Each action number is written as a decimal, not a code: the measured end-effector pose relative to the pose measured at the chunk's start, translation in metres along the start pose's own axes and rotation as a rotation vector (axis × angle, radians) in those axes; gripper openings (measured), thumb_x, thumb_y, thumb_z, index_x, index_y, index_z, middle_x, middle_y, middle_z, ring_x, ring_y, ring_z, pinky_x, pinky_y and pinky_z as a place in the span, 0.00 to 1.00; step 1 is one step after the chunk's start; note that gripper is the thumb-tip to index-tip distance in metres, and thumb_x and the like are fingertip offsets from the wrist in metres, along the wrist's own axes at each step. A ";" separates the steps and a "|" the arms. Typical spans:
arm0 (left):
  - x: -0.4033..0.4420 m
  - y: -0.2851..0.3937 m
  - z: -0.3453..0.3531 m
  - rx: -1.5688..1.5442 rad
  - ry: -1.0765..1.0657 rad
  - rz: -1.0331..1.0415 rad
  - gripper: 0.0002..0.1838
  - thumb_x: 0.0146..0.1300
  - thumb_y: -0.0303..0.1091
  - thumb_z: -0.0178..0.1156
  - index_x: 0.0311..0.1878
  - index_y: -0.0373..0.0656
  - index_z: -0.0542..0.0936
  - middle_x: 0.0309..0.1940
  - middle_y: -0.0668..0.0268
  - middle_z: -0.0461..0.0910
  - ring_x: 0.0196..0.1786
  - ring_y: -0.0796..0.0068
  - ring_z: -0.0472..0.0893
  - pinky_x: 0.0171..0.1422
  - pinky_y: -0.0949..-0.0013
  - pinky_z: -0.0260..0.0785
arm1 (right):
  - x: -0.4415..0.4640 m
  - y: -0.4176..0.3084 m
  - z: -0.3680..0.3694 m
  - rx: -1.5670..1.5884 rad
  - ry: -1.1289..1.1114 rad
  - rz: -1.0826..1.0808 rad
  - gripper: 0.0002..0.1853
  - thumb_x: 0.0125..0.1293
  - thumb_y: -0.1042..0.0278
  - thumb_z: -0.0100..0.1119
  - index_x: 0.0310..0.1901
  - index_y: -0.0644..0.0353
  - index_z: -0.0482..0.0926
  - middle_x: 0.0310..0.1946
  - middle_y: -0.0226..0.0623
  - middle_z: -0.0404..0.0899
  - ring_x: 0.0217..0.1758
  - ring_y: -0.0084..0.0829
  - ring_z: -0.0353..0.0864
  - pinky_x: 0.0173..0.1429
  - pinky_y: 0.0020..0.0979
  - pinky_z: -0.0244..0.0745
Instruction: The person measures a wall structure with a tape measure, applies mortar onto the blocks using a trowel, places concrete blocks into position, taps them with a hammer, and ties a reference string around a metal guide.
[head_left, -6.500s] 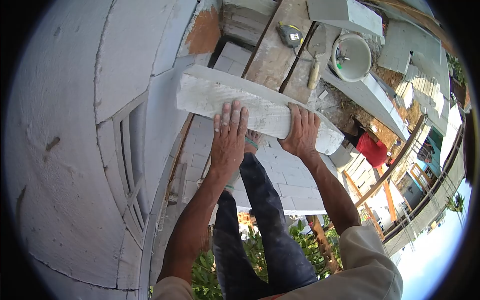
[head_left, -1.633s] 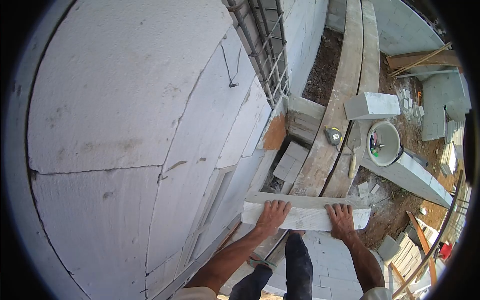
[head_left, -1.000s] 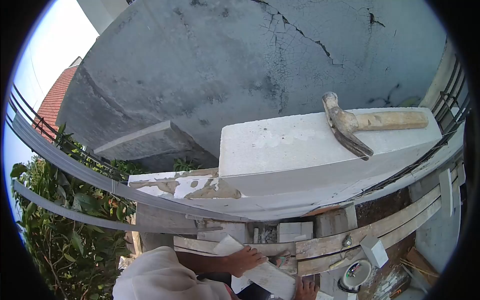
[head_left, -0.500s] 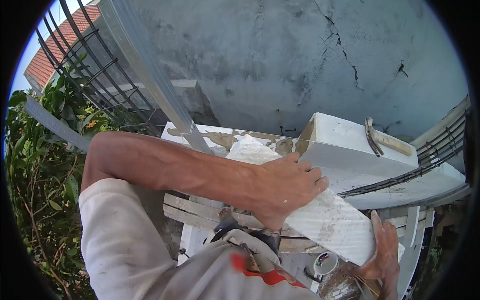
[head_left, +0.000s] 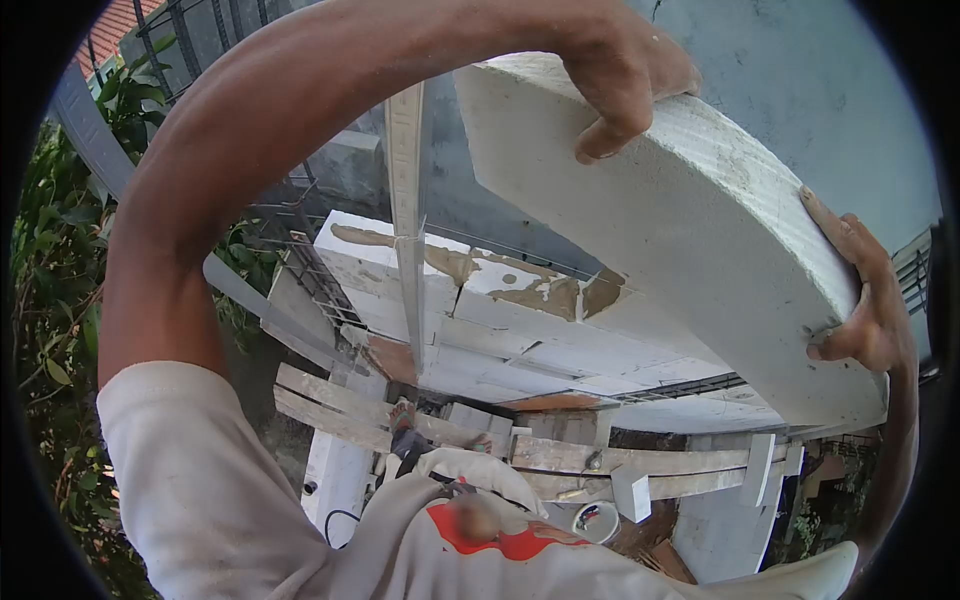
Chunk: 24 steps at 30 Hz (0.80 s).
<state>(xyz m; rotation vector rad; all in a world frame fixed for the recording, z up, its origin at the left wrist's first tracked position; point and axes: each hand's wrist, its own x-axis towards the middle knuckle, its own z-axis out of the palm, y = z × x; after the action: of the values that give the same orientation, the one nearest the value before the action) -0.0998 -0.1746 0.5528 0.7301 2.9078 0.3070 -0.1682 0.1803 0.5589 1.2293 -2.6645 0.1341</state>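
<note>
A long white aerated concrete block (head_left: 660,230) is held up high in front of me, tilted down to the right. My left hand (head_left: 635,85) grips its upper edge near the left end, thumb on the near face. On the right end, my right hand (head_left: 855,290) clasps the block with its thumb on the same face and its fingers along the top edge. Below the block's left end runs the block wall (head_left: 480,340), with grey mortar (head_left: 540,295) smeared along its top. The hammer and the block under it are hidden from view.
An upright metal profile (head_left: 407,200) stands in front of the wall. Wooden planks (head_left: 560,455) lie below, beside a white bucket (head_left: 597,522). Steel rebar (head_left: 310,270) and leafy plants (head_left: 50,300) are at the left. A rendered wall (head_left: 800,90) rises behind.
Both hands have lifted the block from low in front of me to above the wall's top. It now shows its broad near face and covers the spot where the hammer lay.
</note>
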 end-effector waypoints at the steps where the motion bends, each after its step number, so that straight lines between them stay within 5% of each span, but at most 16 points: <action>1: -0.004 -0.005 0.001 -0.003 0.009 -0.015 0.30 0.34 0.24 0.80 0.48 0.29 0.87 0.48 0.43 0.89 0.56 0.49 0.87 0.60 0.59 0.77 | 0.011 -0.009 0.003 0.011 -0.018 0.008 0.73 0.05 0.53 0.58 0.76 0.52 0.76 0.39 0.43 0.77 0.41 0.44 0.81 0.47 0.47 0.76; 4: -0.011 -0.026 0.016 -0.027 -0.001 -0.076 0.33 0.30 0.20 0.78 0.50 0.34 0.85 0.45 0.45 0.89 0.53 0.47 0.88 0.55 0.54 0.78 | 0.045 -0.034 0.017 0.055 -0.078 0.024 0.73 0.03 0.56 0.59 0.76 0.48 0.77 0.44 0.44 0.82 0.47 0.47 0.84 0.58 0.51 0.79; 7: -0.008 -0.053 0.050 0.179 -0.068 -0.280 0.37 0.31 0.29 0.81 0.50 0.22 0.82 0.46 0.37 0.87 0.52 0.41 0.87 0.53 0.51 0.80 | 0.080 -0.043 0.035 0.067 -0.176 -0.013 0.74 0.01 0.59 0.60 0.75 0.48 0.77 0.52 0.48 0.86 0.52 0.50 0.86 0.66 0.54 0.80; 9: -0.010 -0.069 0.083 0.121 0.079 -0.406 0.50 0.29 0.20 0.78 0.65 0.30 0.73 0.52 0.48 0.85 0.56 0.48 0.86 0.60 0.52 0.78 | 0.101 -0.051 0.043 0.053 -0.242 -0.047 0.75 0.00 0.60 0.61 0.76 0.49 0.77 0.55 0.50 0.87 0.54 0.51 0.87 0.69 0.55 0.80; 10: -0.006 -0.067 0.086 0.114 0.020 -0.532 0.58 0.31 0.18 0.85 0.74 0.32 0.69 0.61 0.46 0.84 0.63 0.47 0.84 0.70 0.56 0.73 | 0.110 -0.058 0.046 0.041 -0.308 -0.075 0.75 0.00 0.61 0.62 0.76 0.49 0.77 0.54 0.52 0.88 0.53 0.51 0.88 0.67 0.54 0.81; 14: -0.009 -0.080 0.115 0.125 0.039 -0.619 0.56 0.36 0.18 0.84 0.75 0.34 0.69 0.62 0.48 0.84 0.63 0.46 0.84 0.67 0.51 0.76 | 0.141 -0.065 0.056 0.003 -0.448 -0.211 0.75 0.03 0.64 0.65 0.77 0.50 0.75 0.52 0.56 0.89 0.50 0.49 0.92 0.65 0.50 0.86; 16: -0.006 -0.084 0.125 0.064 -0.017 -0.703 0.53 0.40 0.14 0.80 0.74 0.43 0.68 0.64 0.56 0.82 0.66 0.47 0.83 0.69 0.49 0.77 | 0.157 -0.068 0.057 -0.012 -0.508 -0.236 0.75 0.03 0.64 0.65 0.78 0.50 0.75 0.53 0.55 0.89 0.50 0.49 0.92 0.65 0.49 0.86; 20: 0.001 -0.097 0.151 0.018 -0.016 -0.799 0.54 0.41 0.12 0.80 0.75 0.42 0.67 0.67 0.57 0.79 0.67 0.48 0.82 0.69 0.49 0.77 | 0.181 -0.082 0.060 -0.105 -0.630 -0.284 0.74 0.06 0.65 0.67 0.79 0.49 0.73 0.54 0.53 0.90 0.51 0.49 0.93 0.66 0.47 0.86; 23: 0.001 -0.115 0.167 -0.192 0.029 -0.858 0.48 0.56 0.17 0.74 0.80 0.34 0.61 0.64 0.48 0.83 0.63 0.48 0.85 0.67 0.48 0.78 | 0.192 -0.088 0.066 -0.156 -0.661 -0.313 0.73 0.11 0.61 0.70 0.80 0.47 0.71 0.54 0.51 0.89 0.48 0.47 0.93 0.64 0.50 0.88; 24: -0.008 -0.099 0.165 -0.186 0.086 -0.847 0.49 0.54 0.14 0.73 0.80 0.38 0.63 0.66 0.52 0.80 0.66 0.49 0.82 0.67 0.49 0.78 | 0.194 -0.092 0.067 -0.164 -0.666 -0.317 0.73 0.11 0.61 0.70 0.80 0.47 0.71 0.54 0.51 0.89 0.48 0.47 0.93 0.64 0.50 0.88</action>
<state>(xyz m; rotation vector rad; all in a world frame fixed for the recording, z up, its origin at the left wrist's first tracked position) -0.1091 -0.2369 0.3709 -0.5554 2.8861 0.4866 -0.2304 -0.0344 0.5367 1.8680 -2.8414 -0.6350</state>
